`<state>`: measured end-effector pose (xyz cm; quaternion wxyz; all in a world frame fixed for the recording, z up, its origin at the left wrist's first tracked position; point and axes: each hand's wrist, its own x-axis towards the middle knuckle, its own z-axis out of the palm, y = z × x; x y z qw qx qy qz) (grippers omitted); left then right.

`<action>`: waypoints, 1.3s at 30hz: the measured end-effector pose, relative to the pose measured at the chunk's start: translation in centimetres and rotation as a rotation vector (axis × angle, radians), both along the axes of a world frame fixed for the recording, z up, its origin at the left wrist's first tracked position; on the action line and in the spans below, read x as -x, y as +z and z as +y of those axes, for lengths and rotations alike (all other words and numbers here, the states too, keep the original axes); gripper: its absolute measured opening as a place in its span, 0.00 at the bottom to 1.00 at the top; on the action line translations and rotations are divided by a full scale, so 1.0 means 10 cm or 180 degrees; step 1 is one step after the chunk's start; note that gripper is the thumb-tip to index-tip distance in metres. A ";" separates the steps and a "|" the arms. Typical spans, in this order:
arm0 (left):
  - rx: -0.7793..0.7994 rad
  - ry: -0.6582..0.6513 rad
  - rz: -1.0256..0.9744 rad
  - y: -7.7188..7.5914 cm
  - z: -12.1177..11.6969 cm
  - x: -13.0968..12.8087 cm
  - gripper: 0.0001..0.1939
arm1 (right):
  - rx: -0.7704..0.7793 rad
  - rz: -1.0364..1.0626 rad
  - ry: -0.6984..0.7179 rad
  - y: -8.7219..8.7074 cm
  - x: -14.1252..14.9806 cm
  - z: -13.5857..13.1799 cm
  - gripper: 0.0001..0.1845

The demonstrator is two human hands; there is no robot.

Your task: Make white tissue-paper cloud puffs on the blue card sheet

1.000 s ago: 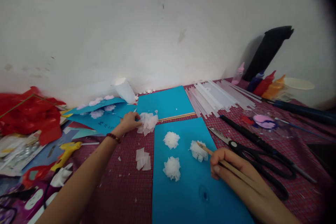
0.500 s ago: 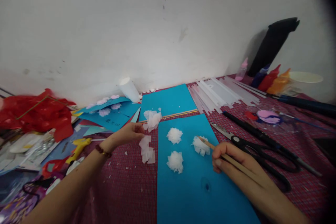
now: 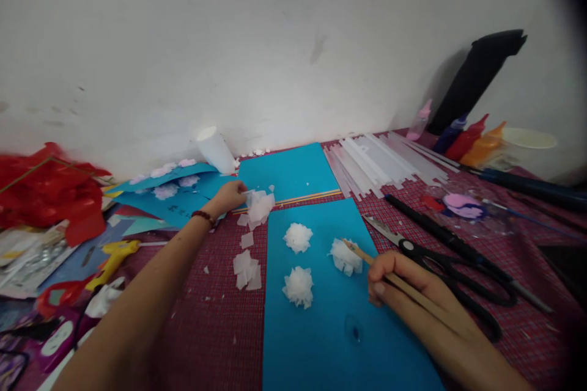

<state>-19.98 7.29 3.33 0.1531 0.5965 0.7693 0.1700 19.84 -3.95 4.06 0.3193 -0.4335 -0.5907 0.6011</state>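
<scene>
My right hand (image 3: 394, 281) is closed round a thin wooden stick (image 3: 410, 290). The stick's tip rests on a ruffled white tissue paper puff (image 3: 346, 256) on the blue card sheet (image 3: 312, 342). Two more puffs, one upper (image 3: 298, 237) and one lower (image 3: 298, 286), sit to its left. Below them shows a round clear wet-looking spot (image 3: 354, 330). My left hand (image 3: 230, 197), with a beaded bracelet, pinches at the edge of a pile of white tissue paper squares (image 3: 260, 206); a piece shows at its fingertips. Another small pile of squares (image 3: 246, 270) lies nearer on the cloth.
Large scissors (image 3: 431, 256) and a black rod-like tool (image 3: 440, 226) lie right of the sheet. Behind are blue cards (image 3: 288, 171), translucent glue sticks (image 3: 376, 162) and paint bottles (image 3: 465, 140). A yellow glue gun (image 3: 110, 263) and red plastic (image 3: 46, 189) are at left.
My left hand has moved forward from beside the nearer squares to the farther pile. Some squares in between have shifted. My right hand keeps the stick on the same puff.
</scene>
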 end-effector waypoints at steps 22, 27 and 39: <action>0.1099 -0.1018 -0.2386 0.44 -1.40 -1.73 0.10 | -0.0272 0.1002 0.0298 -0.18 0.13 -0.09 0.08; 0.1200 -0.1327 -0.1987 0.40 -1.46 -1.86 0.10 | -0.0166 0.1286 0.0499 -0.12 0.13 -0.13 0.10; 0.0948 -0.1394 -0.1806 0.34 -1.46 -1.98 0.07 | -0.0135 0.1157 0.0320 -0.11 0.19 -0.12 0.07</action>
